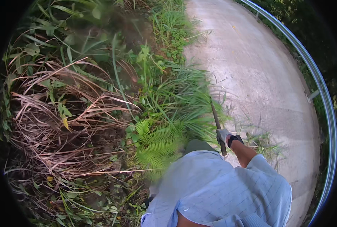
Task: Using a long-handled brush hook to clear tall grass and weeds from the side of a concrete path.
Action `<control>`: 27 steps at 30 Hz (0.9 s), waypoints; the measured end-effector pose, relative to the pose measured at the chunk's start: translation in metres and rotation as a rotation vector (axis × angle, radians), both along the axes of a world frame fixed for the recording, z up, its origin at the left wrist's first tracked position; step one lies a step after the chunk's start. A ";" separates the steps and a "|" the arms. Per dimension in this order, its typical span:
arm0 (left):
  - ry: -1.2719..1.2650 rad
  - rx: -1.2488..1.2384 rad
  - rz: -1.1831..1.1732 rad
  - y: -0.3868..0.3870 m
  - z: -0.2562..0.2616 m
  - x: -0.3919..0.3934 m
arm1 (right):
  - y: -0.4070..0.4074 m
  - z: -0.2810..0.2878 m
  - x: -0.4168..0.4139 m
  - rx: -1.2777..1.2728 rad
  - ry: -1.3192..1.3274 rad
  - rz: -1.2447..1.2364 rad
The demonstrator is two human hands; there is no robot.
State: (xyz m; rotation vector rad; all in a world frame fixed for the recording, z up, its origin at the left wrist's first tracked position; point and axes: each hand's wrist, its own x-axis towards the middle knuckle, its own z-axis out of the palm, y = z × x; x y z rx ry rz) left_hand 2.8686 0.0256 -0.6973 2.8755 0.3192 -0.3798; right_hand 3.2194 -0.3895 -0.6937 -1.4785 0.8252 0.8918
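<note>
My right hand, in a pale work glove with a black band at the wrist, grips the dark handle of a tool. The butt of the handle sticks out below my fist. Its far end runs into long green grass at the road's edge, so the working end cannot be made out. At the bottom, beside my light blue shirt, a small pale patch that seems to be my gloved left hand shows. The shirt hides most of it, along with anything it holds. A bright green fern grows between my hands.
A concrete road curves along the right, with a metal guardrail on its outer side. Cut grass lies on the concrete by my right arm. Dry brown grass and leafy weeds cover the left side.
</note>
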 end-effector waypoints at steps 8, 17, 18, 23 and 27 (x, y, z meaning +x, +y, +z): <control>-0.034 -1.170 1.325 0.010 0.028 0.105 | 0.072 0.158 0.062 -0.044 -0.578 0.122; 0.097 -0.845 1.141 -0.034 -0.046 0.026 | 0.206 0.270 0.173 -0.276 -1.531 0.460; 0.092 -0.828 1.145 -0.033 -0.033 0.037 | 0.223 0.293 0.182 -0.240 -1.568 0.511; 0.008 -0.761 1.179 -0.027 0.005 0.072 | 0.313 0.403 0.202 -0.079 -2.062 0.588; -0.010 -0.745 1.192 -0.033 0.013 0.094 | 0.367 0.489 0.210 0.088 -2.497 0.506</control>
